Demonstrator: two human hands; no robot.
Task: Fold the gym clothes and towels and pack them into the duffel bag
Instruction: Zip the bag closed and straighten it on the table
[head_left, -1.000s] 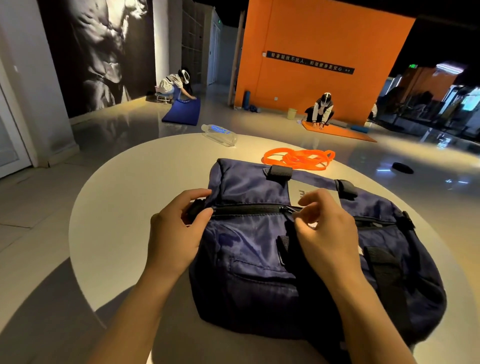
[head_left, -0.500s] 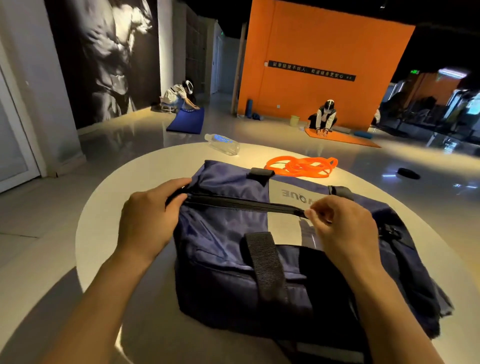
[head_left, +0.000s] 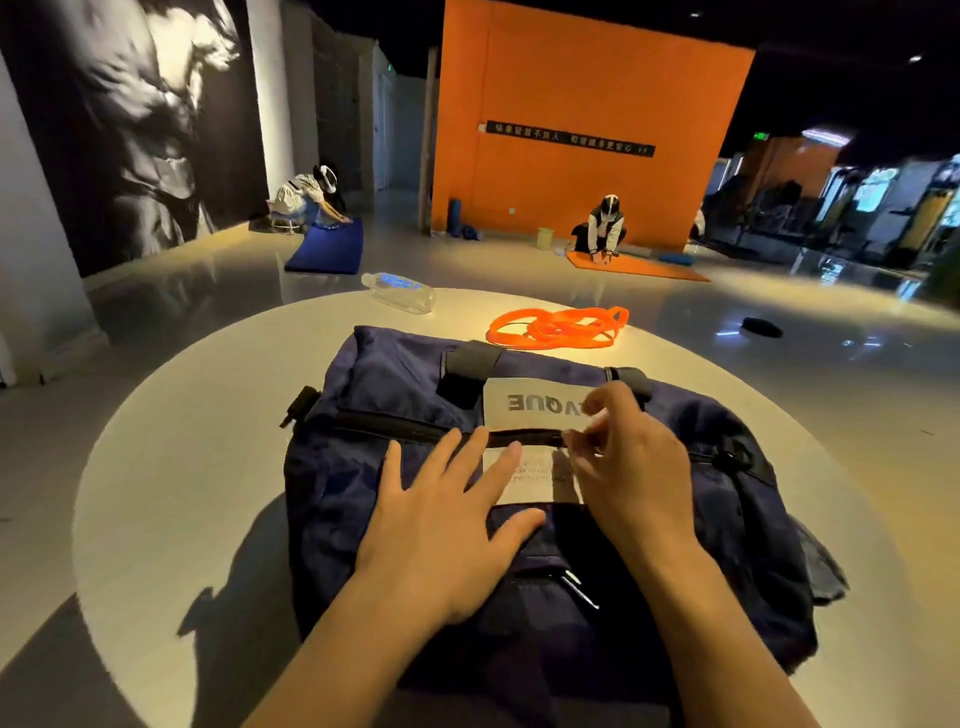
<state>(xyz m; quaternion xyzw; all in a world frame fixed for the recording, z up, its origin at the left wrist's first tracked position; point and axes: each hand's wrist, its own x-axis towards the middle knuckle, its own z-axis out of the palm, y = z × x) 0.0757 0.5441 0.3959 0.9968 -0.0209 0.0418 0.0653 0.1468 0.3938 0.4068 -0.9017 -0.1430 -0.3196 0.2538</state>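
Head view looks down on one navy duffel bag (head_left: 519, 519) lying in the middle of the round white desk (head_left: 182, 467), its top zipper (head_left: 415, 428) running across it. One left hand (head_left: 447, 525) lies flat on the bag with fingers straight and spread, gripping nothing. One right hand (head_left: 631, 467) has its grip closed, fingertips pinching at the zipper beside the white label (head_left: 530, 402); the pull itself is too small to make out. Behind the bag lie one coil of orange resistance bands (head_left: 558, 326) and one clear water bottle (head_left: 399, 292) on its side. Farther off, two people kneel on the floor, one at a blue mat (head_left: 324, 249), one at an orange mat (head_left: 636, 266).
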